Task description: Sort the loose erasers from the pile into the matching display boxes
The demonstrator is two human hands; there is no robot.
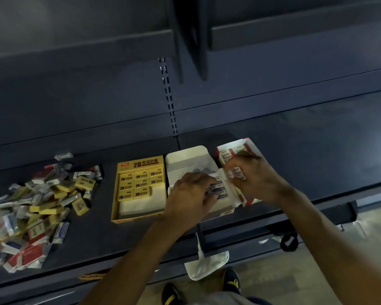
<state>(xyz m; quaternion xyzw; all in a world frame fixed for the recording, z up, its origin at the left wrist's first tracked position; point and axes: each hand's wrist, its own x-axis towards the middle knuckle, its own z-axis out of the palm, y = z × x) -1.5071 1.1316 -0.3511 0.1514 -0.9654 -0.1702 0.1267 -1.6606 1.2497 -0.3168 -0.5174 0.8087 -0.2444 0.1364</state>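
A pile of loose erasers (33, 208) in yellow, red and white-blue wrappers lies at the left of the dark shelf. Three display boxes stand in a row: a yellow box (158, 213) part-filled with yellow erasers, a white box (185, 156) with blue-labelled erasers (218, 188), and a red-and-white box (249, 142) with red-labelled erasers. My left hand (190, 194) rests over the white box, fingers curled down onto the blue-labelled erasers. My right hand (253, 175) hovers over the red-and-white box and pinches a red-labelled eraser (238, 171) at the fingertips.
The dark shelf (295, 150) runs left to right with a raised back panel and another shelf above. A stray eraser (63, 155) lies behind the pile. A white bag (207, 267) hangs below the shelf's front edge, beside my shoes on the floor.
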